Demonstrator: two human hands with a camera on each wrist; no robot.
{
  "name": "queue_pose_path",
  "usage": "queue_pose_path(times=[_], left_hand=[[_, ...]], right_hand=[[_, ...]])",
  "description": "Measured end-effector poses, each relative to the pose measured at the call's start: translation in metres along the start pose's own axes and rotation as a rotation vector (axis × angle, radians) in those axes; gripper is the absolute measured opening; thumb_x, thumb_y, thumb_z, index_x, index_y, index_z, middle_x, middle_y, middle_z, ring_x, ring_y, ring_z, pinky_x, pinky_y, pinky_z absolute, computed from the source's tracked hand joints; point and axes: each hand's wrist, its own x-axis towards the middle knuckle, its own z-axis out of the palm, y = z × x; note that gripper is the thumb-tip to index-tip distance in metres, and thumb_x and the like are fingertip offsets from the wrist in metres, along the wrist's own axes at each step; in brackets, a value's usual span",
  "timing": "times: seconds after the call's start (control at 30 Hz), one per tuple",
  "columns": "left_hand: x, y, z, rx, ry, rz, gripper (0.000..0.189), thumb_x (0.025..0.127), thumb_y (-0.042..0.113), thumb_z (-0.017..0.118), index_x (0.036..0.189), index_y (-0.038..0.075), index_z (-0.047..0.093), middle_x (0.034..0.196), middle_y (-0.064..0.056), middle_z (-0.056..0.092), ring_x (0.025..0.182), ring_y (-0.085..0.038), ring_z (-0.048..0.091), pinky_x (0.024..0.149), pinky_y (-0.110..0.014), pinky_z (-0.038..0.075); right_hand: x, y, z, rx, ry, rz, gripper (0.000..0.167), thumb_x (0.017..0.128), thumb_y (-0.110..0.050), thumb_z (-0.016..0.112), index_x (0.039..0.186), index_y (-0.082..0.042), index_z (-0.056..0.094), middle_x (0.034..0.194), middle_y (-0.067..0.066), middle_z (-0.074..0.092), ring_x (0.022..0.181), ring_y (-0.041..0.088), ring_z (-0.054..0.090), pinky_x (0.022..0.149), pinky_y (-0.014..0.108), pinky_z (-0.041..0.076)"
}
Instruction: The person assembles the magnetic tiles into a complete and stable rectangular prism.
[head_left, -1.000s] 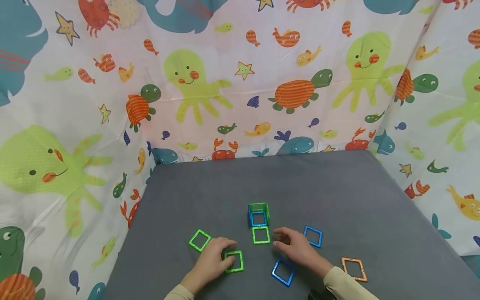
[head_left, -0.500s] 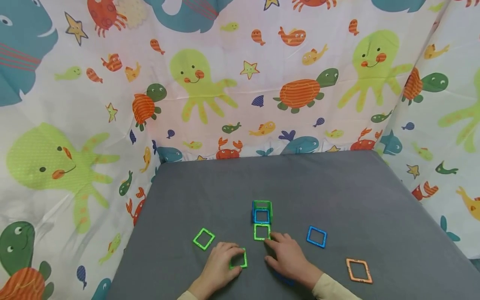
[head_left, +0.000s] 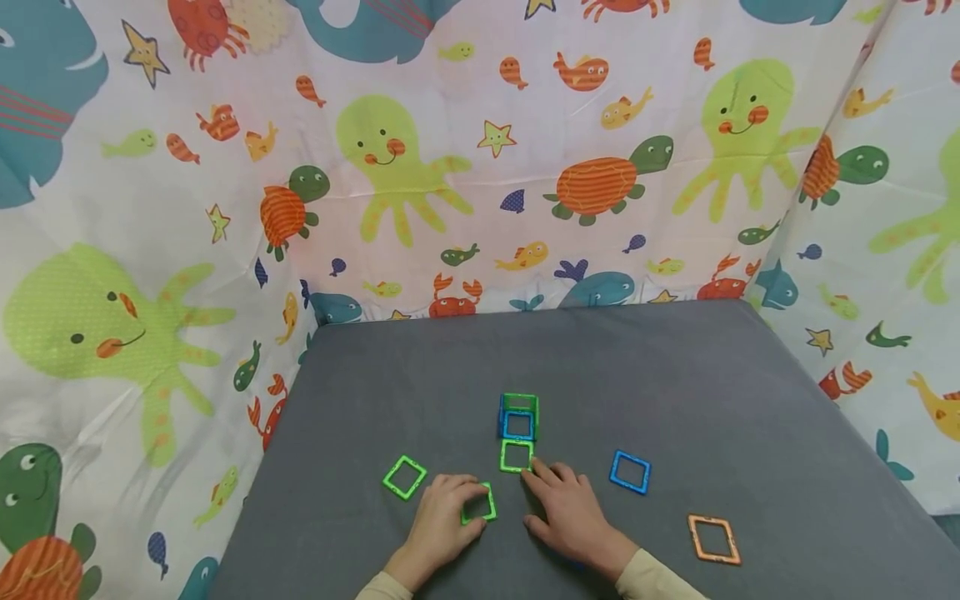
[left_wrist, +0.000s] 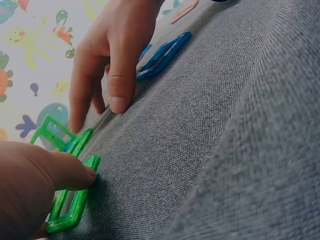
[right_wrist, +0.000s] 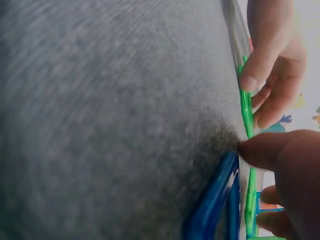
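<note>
My left hand [head_left: 438,521] grips a green square magnetic tile [head_left: 492,502] lying flat, thumb on its near edge and fingers across its far side. In the left wrist view the thumb presses the edge of that same tile [left_wrist: 70,220]. My right hand [head_left: 570,518] has its fingers extended, fingertips at the near right corner of another flat green tile [head_left: 503,457]. This flat tile adjoins a small upright box of blue and green tiles [head_left: 518,437]. Under my right hand lies a blue tile [right_wrist: 212,202], mostly hidden in the head view.
A loose green tile [head_left: 394,468] lies left of my left hand. To the right are a blue tile [head_left: 628,487] and an orange tile [head_left: 693,537]. A cloth printed with sea animals [head_left: 450,208] hangs around the grey table surface [head_left: 420,367].
My left hand has taken hold of the green tile and slid it forward and rightward. My right hand has moved left to the flat green tile's corner, now covering the blue tile.
</note>
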Motion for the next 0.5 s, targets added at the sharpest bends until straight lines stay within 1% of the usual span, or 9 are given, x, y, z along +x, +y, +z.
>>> queue_pose_path(times=[0.1,0.2,0.33,0.5], left_hand=[[0.002,0.001,0.0,-0.001,-0.015,-0.005,0.039,0.07,0.022,0.088,0.107,0.021,0.078,0.111,0.002,0.073,0.098,-0.021,0.063,0.081,-0.046,0.051],[0.004,0.002,-0.002,-0.003,-0.055,-0.009,0.042,0.07,0.022,0.088,0.111,0.021,0.077,0.112,0.002,0.073,0.099,-0.02,0.062,0.081,-0.045,0.051],[0.009,0.003,-0.005,0.006,-0.107,-0.002,0.046,0.07,0.022,0.089,0.114,0.021,0.076,0.112,0.003,0.073,0.098,-0.019,0.061,0.081,-0.042,0.051],[0.016,0.006,-0.005,0.02,-0.105,0.048,0.042,0.072,0.021,0.088,0.112,0.017,0.077,0.109,0.002,0.075,0.096,-0.019,0.063,0.084,-0.037,0.052]], right_hand=[[-0.001,0.001,0.0,-0.024,-0.05,-0.032,0.067,0.091,-0.045,0.072,0.147,-0.012,0.055,0.154,0.013,0.052,0.131,0.042,0.053,0.086,0.057,0.046],[-0.002,0.003,-0.002,-0.029,-0.106,-0.058,0.069,0.094,-0.051,0.066,0.149,-0.013,0.053,0.158,0.012,0.048,0.137,0.045,0.049,0.091,0.06,0.046],[-0.003,0.005,-0.008,0.009,-0.146,-0.079,0.068,0.095,-0.051,0.064,0.149,-0.01,0.054,0.157,0.013,0.048,0.139,0.046,0.048,0.095,0.065,0.045],[-0.001,0.007,-0.016,0.053,-0.211,-0.06,0.068,0.094,-0.047,0.068,0.148,-0.009,0.054,0.158,0.013,0.048,0.141,0.046,0.046,0.099,0.067,0.044]])
